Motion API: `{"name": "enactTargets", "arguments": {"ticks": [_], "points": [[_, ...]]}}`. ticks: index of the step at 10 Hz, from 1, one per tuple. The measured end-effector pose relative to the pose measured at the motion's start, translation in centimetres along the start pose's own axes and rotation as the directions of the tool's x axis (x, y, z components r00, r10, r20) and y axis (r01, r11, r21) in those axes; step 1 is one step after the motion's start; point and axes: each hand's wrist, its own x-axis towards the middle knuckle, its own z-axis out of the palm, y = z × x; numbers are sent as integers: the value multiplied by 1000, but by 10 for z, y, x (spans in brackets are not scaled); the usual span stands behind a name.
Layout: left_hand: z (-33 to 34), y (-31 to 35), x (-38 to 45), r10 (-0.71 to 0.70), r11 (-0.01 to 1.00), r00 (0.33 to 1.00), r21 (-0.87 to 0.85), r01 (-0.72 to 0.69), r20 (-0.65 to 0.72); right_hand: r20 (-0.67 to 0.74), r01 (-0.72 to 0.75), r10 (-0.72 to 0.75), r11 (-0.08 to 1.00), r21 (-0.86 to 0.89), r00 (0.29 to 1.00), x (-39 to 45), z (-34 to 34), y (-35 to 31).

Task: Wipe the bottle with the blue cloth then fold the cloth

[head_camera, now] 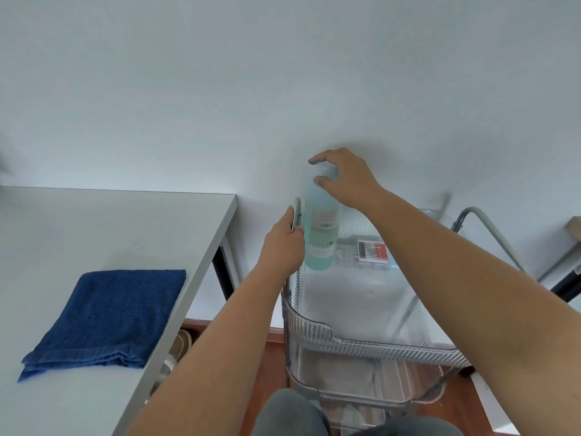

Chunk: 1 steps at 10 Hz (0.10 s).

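A tall bottle (320,228) of pale blue-green liquid with a white label stands at the far left corner of a clear ribbed cart (317,325). My right hand (345,180) reaches over its cap, with thumb and fingers curled round the top. My left hand (284,247) grips the cart's grey handle (297,212) just left of the bottle. The dark blue cloth (107,316) lies folded on the grey table (188,278) at the left, well away from both hands.
The cart's top tray holds a red and white box (372,250) and small packets at the back. A lower tray (361,394) shows beneath. A white wall is close behind. Wooden floor and my knees lie below.
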Motion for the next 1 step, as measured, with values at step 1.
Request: {"name": "enactTargets", "arguments": {"ticks": [1], "points": [[-1, 1, -2, -2, 1000, 1000, 7, 2, -24, 51, 25, -25, 1000, 4, 998, -6, -5, -3]]}}
